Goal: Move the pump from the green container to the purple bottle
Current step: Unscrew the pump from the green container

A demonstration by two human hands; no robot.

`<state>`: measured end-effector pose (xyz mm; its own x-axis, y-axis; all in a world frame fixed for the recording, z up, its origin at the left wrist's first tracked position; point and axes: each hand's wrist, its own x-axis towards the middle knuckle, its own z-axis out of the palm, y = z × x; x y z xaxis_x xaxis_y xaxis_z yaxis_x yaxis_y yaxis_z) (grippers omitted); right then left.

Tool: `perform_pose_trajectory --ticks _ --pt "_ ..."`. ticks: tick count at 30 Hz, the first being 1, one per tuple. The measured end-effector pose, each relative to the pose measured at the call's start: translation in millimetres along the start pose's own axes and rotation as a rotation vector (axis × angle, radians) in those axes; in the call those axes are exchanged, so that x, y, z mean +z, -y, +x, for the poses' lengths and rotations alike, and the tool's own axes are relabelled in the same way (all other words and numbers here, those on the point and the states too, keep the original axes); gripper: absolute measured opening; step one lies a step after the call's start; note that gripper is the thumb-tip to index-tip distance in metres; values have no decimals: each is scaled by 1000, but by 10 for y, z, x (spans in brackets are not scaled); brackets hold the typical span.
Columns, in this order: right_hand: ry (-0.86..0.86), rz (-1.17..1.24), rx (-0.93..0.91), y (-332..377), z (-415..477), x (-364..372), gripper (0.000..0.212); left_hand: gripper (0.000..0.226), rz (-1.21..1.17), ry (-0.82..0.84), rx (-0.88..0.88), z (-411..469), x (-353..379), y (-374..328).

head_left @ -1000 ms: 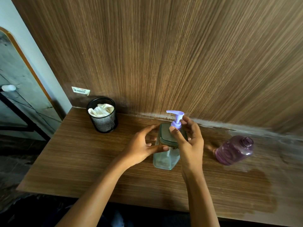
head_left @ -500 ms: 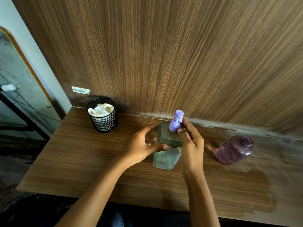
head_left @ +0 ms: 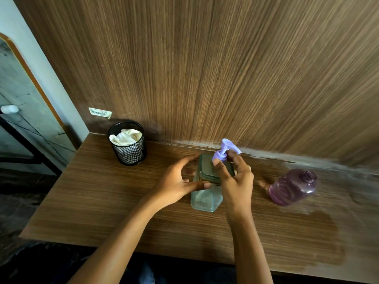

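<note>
Pinching the pump (head_left: pixel 224 151) collar, right hand (head_left: pixel 235 181) fingers closed around it atop the green container (head_left: pixel 207 193). Left hand (head_left: pixel 176 182) clasps the container's side, steadying. Purple bottle (head_left: pixel 293 187) lies well right, uncapped.

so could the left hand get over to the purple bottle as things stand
Probably not easily. The left hand is steadying the green container, and the right hand, with its grip on the pump, sits between it and the purple bottle. The right hand is nearer.
</note>
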<state>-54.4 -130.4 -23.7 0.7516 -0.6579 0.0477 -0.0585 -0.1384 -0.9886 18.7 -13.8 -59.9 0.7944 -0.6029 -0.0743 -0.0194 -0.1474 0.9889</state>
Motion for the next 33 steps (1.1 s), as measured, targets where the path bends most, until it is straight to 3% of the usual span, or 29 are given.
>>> perform_pose_trajectory --ticks 6,15,18,30,33 --pt "32 140 16 42 -18 -7 40 68 -39 8 15 1 -3 -4" --pt "-102 303 -82 232 20 -94 35 85 -137 83 -10 -15 -15 -20" --pt "-178 310 -141 356 15 -147 20 88 -117 97 -27 -34 -33 -12" --pt "-390 392 -211 685 -40 -288 21 75 -16 109 8 -86 -94 -72" --pt "-516 466 -208 721 -22 -372 23 75 -22 99 -8 -94 -124 -83"
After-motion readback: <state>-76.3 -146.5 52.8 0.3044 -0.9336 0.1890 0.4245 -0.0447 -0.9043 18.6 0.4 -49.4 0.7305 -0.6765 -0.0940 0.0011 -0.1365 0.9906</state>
